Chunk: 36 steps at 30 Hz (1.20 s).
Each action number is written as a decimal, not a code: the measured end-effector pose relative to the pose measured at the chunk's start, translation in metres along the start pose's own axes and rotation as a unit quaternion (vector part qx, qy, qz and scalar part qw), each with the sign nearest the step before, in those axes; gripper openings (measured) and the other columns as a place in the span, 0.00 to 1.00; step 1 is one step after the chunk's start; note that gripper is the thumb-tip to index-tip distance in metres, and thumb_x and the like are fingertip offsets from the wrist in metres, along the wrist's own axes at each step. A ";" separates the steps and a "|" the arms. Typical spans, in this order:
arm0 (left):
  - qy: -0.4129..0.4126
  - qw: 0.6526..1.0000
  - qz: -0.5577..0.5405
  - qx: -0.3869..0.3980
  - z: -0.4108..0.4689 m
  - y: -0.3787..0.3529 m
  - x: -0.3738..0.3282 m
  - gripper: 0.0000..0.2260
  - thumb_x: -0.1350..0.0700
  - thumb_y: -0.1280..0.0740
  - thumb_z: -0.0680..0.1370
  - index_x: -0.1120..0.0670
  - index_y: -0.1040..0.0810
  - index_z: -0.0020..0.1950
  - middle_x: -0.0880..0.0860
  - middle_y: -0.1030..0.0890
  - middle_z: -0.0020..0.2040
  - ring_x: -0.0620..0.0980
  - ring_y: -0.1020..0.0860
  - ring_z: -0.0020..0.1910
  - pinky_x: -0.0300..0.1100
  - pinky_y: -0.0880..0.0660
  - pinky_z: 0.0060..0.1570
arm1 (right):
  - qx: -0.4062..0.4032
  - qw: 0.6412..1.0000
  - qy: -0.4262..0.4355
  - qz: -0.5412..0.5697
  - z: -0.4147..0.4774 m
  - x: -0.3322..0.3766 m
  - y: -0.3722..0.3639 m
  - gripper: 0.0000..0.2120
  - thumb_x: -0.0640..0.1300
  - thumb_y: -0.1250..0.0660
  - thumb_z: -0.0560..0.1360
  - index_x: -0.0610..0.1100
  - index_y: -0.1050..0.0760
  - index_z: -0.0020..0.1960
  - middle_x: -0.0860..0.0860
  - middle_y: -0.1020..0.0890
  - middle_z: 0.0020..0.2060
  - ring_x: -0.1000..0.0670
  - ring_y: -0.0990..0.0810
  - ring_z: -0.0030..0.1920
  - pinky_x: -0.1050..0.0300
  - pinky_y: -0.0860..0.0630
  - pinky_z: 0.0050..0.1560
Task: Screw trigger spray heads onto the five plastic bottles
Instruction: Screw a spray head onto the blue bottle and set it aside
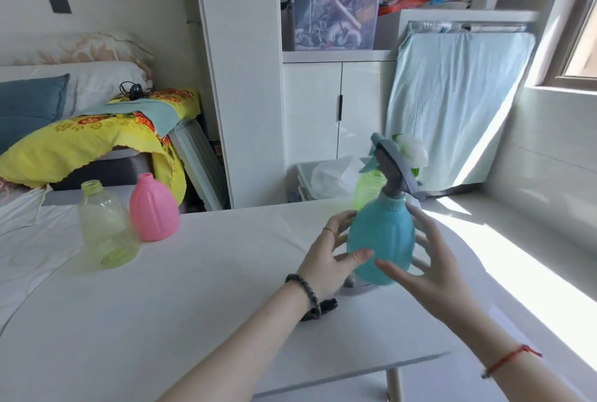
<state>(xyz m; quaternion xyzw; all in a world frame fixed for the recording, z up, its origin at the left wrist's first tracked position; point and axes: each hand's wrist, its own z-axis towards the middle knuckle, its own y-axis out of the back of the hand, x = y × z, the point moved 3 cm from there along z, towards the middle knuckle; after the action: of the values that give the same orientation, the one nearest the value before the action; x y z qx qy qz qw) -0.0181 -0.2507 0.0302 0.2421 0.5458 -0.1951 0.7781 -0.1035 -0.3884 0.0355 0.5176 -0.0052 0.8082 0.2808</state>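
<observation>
Both hands, left hand (326, 256) and right hand (429, 269), cup blue bottle (381, 240); fingers splayed, loosely steadying it upright on desk (161, 321).

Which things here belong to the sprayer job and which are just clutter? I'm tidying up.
Job:
blue bottle with spray head, between left hand and right hand
pink bottle
clear yellow-green bottle
green bottle behind

Lying about:
yellow floral cloth
storage box
blue pillow
</observation>
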 end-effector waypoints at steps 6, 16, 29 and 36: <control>0.061 0.997 0.018 0.039 0.020 -0.082 0.037 0.21 0.49 0.32 0.72 0.39 0.37 0.60 0.43 0.29 0.66 0.41 0.33 0.67 0.49 0.32 0.66 | -0.025 0.997 -0.071 -0.014 -0.017 -0.044 0.061 0.37 0.38 0.24 0.62 0.69 0.38 0.57 0.63 0.29 0.57 0.58 0.26 0.58 0.65 0.22 0.37; 0.108 0.993 0.022 0.038 0.019 -0.095 0.044 0.27 0.48 0.33 0.73 0.41 0.41 0.69 0.44 0.33 0.67 0.46 0.35 0.69 0.48 0.33 0.68 | -0.013 0.995 -0.094 -0.039 -0.017 -0.067 0.066 0.39 0.40 0.24 0.63 0.65 0.40 0.63 0.55 0.30 0.63 0.49 0.30 0.63 0.43 0.26 0.59; -0.008 0.956 0.103 -0.274 -0.058 0.179 -0.016 0.21 0.56 0.32 0.73 0.46 0.36 0.63 0.51 0.28 0.62 0.51 0.29 0.62 0.40 0.32 0.61 | -0.010 0.988 0.150 -0.025 -0.018 0.051 -0.035 0.20 0.50 0.31 0.66 0.60 0.31 0.56 0.61 0.23 0.52 0.57 0.23 0.55 0.68 0.26 0.55; 0.077 0.844 0.156 -0.508 -0.093 0.304 -0.001 0.36 0.52 0.28 0.69 0.48 0.44 0.71 0.52 0.37 0.70 0.51 0.37 0.70 0.49 0.36 0.68 | 0.204 0.979 0.007 0.021 0.042 0.069 -0.194 0.28 0.43 0.30 0.70 0.59 0.38 0.63 0.55 0.27 0.60 0.54 0.26 0.59 0.54 0.26 0.60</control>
<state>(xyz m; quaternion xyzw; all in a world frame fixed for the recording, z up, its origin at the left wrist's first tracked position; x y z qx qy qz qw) 0.0840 0.0500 0.0539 -0.0908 0.5818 0.2524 0.7678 -0.0007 -0.2061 0.0582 0.5584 0.1507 0.8014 0.1523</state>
